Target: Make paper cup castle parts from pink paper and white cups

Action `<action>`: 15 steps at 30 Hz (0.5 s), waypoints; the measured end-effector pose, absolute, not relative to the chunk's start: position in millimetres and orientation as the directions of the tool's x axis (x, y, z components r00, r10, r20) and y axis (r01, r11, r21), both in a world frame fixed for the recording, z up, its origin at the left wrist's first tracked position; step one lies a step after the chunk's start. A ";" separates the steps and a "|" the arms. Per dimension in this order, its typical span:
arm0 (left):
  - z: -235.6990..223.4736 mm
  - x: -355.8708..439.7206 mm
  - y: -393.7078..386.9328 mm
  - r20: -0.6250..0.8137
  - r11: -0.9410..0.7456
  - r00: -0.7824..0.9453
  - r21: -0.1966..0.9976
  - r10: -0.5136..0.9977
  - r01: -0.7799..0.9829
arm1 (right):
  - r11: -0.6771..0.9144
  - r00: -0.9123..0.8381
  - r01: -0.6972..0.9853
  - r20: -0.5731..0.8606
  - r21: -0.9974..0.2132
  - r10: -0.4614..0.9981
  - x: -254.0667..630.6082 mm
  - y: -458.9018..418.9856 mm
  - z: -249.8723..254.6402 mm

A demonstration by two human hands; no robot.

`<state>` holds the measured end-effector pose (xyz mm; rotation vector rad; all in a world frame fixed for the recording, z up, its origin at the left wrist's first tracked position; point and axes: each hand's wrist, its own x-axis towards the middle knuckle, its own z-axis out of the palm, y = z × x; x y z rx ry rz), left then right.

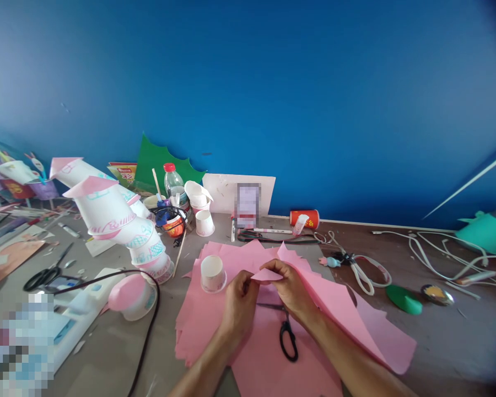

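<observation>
Head view: our left hand (238,298) and right hand (292,288) pinch small pink paper (268,274), apparently shaping it; next, we likely need aligned edges.

A blue wall (314,110), paler leftward, stands behind what seems a grey-brown tabletop (450,344).

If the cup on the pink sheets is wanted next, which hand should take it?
Probably the left hand: it is closest to the cup, while the right hand is farther across. Both seem to hold the small pink piece, so the left would need to release it first.
</observation>
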<state>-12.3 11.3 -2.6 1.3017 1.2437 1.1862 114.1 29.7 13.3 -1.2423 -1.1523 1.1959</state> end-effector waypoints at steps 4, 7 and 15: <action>-0.6 -10.9 11.2 0.035 -0.036 0.018 0.997 0.999 0.075 | -0.029 0.053 -0.036 -0.031 -0.999 0.998 114.6 29.6 11.1; 0.4 -10.9 11.6 0.032 -0.031 -0.021 0.998 0.999 0.054 | -0.016 0.054 -0.070 -0.020 -0.997 0.998 114.9 28.4 10.7; 1.3 -13.8 13.6 0.016 -0.014 -0.037 0.999 0.999 0.046 | -0.092 -0.034 -0.157 -0.088 -0.983 0.996 113.9 26.8 12.5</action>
